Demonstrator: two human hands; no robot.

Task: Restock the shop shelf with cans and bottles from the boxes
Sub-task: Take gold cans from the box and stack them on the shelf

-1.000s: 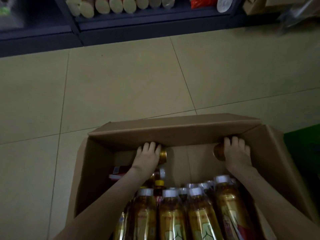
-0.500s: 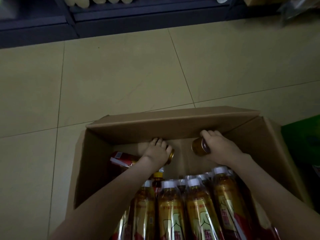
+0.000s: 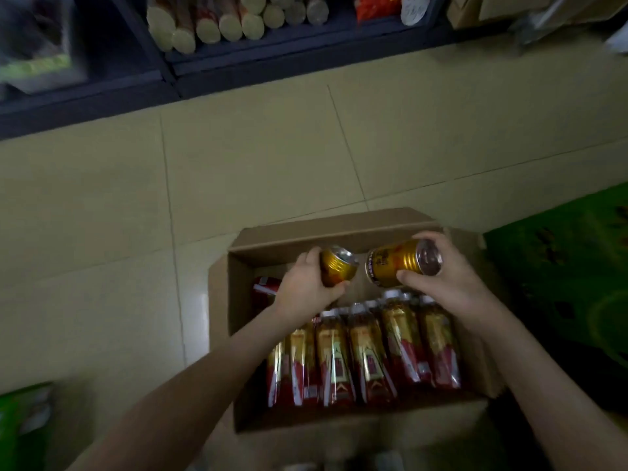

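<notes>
While each hand [image 3: 307,287] [image 3: 452,283] grips a gold can [image 3: 336,266] [image 3: 396,265], bottles [image 3: 367,348] crowd the box [image 3: 221,300]; shelf [image 3: 272,59] beyond.

Floor [image 3: 238,171]: large pale beige tiles with thin dark joints, and a soft glare patch on one tile at lower left.
Shelving [image 3: 306,59]: a dark blue-grey unit runs along the top edge, its base standing on the tiles.
Shelf goods [image 3: 221,22]: rolls with pale round ends lie in a row; an orange packet [image 3: 377,5] lies to their right.
Right side: a green surface [image 3: 571,273], dimly lit.
Light: dim and yellowish, with blurred corners.
</notes>
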